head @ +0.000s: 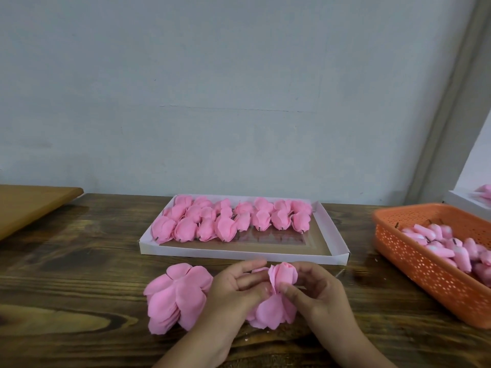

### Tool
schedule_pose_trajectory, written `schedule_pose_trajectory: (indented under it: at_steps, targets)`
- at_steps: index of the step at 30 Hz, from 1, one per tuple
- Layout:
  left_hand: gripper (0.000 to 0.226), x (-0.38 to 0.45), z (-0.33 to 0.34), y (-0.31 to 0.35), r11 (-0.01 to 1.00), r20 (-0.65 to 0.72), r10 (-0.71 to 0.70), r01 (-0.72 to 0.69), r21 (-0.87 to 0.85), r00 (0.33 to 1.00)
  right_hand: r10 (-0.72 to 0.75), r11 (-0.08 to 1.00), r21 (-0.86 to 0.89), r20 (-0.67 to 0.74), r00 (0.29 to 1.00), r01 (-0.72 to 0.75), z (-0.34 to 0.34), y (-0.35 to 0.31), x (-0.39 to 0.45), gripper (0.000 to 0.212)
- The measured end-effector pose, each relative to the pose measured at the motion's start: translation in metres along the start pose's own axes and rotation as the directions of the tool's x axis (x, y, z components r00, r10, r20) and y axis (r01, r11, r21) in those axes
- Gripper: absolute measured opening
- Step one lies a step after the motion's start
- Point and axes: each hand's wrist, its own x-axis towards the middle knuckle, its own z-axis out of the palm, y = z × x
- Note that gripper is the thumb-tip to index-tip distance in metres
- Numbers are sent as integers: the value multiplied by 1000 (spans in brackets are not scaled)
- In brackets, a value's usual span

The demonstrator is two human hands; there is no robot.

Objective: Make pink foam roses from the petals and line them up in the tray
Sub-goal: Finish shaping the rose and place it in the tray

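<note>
Worktop [79, 261]: dark wood, against pale wall.
Tray [337, 235]: white, shallow, centre rear; finished pink roses [228, 221] fill its far half in approx. three rows, near half bare.
Rose in progress [281, 280]: pink foam, just in front of tray, held betw. both hands; bud up top, loose petals hanging below.
Left hand [236, 290]: fingers curled on rose's left side, gripping.
Right hand [316, 293]: thumb & fingers pinching rose's petals.
Petal stack [175, 296]: left of hands, on worktop.
Orange basket [425, 264]: right edge, holds pink buds [451, 248].
</note>
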Motion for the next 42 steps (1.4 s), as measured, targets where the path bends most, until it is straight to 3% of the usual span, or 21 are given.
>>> schedule_pose_trajectory:
  at_steps: [7, 16, 27, 31, 35, 38, 42]
  targets:
    - [23, -3, 3, 2, 988, -33, 117, -119, -100, 993, -2, 995, 96, 47, 999, -3, 2, -4, -1, 22]
    - [11, -3, 4, 0, 987, -78, 147, -141, 72, 986, 26, 992, 119, 120, 992, -40, 4, -11, -4, 27]
    - [43, -4, 5, 1, 967, -76, 230, -219, 129, 970, -23, 996, 91, 124, 992, 11, 6, -10, -4, 22]
    - [18, -6, 3, 3, 918, 15, 312, -305, 254, 950, -22, 997, 71, 129, 991, 13, 5, -11, -4, 21]
    - [21, -6, 0, 5, 887, 27, 366, -357, 294, 930, 12, 996, 90, 138, 990, -25, 4, -11, -5, 18]
    - [4, -6, 0, 7, 894, 24, 378, -372, 250, 925, 19, 996, 81, 149, 989, -31, 4, -10, -5, 17]
    - [4, -6, 2, 5, 929, -17, 337, -329, 168, 941, 25, 998, 51, 160, 987, -34, 3, -8, -6, 20]
